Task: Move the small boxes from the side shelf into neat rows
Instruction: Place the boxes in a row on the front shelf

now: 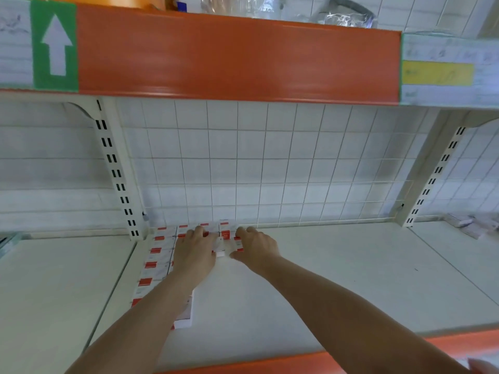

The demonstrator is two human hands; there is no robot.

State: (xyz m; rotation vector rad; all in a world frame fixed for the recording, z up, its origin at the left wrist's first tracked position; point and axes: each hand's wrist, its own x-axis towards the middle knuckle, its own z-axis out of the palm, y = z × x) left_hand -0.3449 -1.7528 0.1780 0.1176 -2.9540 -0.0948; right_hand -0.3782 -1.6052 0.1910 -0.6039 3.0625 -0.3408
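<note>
A column and back row of small boxes [158,255] already lay in the shelf [337,265] corner; left hand [195,251] and right hand [256,249] pressed boxes with relaxed fingers (grip unclear), most space unfilled

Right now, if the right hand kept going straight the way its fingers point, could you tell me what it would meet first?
Probably the wire grid back panel. The right hand points toward the shelf's rear beside the red-and-white boxes; depth is unclear.

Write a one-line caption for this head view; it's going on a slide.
Both hands, left and right, press small red-and-white boxes into rows at the white shelf's back left corner.
</note>
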